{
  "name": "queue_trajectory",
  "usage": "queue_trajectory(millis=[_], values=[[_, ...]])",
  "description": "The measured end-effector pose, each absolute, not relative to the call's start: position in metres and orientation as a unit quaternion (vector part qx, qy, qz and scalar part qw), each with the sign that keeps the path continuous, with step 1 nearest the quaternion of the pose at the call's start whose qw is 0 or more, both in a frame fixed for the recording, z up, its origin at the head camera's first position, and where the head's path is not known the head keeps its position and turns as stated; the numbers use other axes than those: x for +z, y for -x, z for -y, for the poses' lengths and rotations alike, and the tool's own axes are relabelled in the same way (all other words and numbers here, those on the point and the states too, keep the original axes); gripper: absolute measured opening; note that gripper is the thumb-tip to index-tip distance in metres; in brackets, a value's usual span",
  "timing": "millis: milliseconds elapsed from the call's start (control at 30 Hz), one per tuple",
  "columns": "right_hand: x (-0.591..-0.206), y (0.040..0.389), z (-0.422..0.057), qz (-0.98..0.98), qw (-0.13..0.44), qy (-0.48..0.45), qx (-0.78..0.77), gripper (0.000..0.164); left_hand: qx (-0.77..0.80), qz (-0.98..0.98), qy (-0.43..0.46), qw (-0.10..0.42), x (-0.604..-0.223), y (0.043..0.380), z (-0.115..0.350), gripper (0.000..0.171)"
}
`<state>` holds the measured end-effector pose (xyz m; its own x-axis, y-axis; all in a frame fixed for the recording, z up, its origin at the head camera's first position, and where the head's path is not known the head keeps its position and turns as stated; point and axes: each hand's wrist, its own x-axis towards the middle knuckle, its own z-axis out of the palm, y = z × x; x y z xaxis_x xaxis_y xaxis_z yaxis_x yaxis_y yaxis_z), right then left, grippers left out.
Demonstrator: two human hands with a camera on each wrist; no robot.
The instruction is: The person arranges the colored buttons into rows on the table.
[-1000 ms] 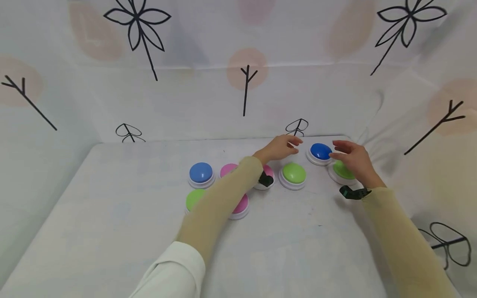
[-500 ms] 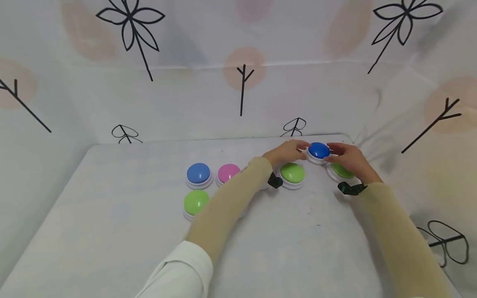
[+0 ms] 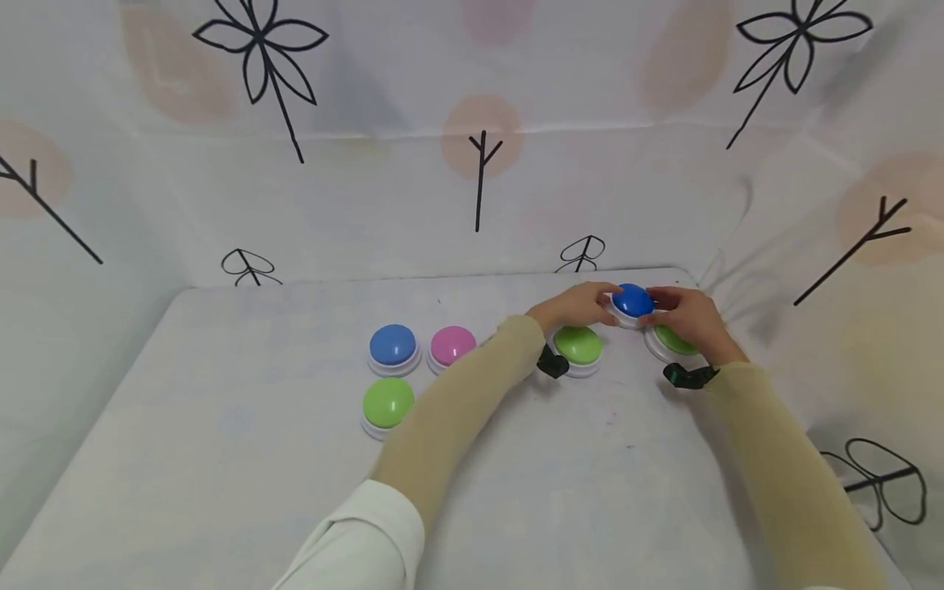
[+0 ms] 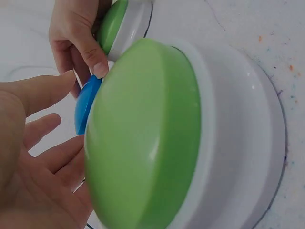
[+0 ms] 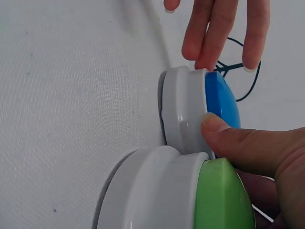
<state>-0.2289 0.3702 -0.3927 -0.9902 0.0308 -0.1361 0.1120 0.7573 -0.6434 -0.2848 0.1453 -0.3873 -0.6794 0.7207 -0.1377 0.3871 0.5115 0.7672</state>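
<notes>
At the table's back right, a blue push button (image 3: 633, 301) on a round white base stands between my two hands. My right hand (image 3: 689, 319) pinches it from the right; in the right wrist view its thumb (image 5: 228, 138) presses on the side. From the left comes my left hand (image 3: 578, 306), its fingers (image 5: 217, 36) extended beside the same button; whether they touch it is hard to tell. A green push button (image 4: 143, 124) sits below my left wrist. Another green button (image 5: 224, 195) lies under my right hand, partly covered.
Farther left on the white table (image 3: 243, 459) stand another blue button (image 3: 392, 344), a pink button (image 3: 452, 345) and a green button (image 3: 388, 402). My left forearm hides other buttons there. Patterned cloth walls (image 3: 369, 197) rise at the back and sides.
My left hand has moved right, up to the blue button's left side. My right hand has shifted slightly left and closed in on it. The buttons stand about where they were.
</notes>
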Motion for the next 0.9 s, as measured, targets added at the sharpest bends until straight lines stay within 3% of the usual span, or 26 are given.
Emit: queue_trajectory(millis=[233, 667, 900], values=[[-0.390, 0.226, -0.368, -0.930, 0.051, -0.060, -0.359, 0.075, 0.390, -0.837, -0.319, 0.215, -0.384, 0.281, -0.143, 0.063], [-0.379, 0.211, -0.352, -0.905, -0.040, -0.058, -0.419, 0.075, 0.447, -0.837, -0.287, 0.129, -0.377, 0.273, -0.137, 0.058], [-0.371, 0.202, -0.339, -0.864, -0.074, -0.094, -0.489, 0.075, 0.488, -0.836, -0.244, 0.052, -0.371, 0.268, -0.135, 0.049]])
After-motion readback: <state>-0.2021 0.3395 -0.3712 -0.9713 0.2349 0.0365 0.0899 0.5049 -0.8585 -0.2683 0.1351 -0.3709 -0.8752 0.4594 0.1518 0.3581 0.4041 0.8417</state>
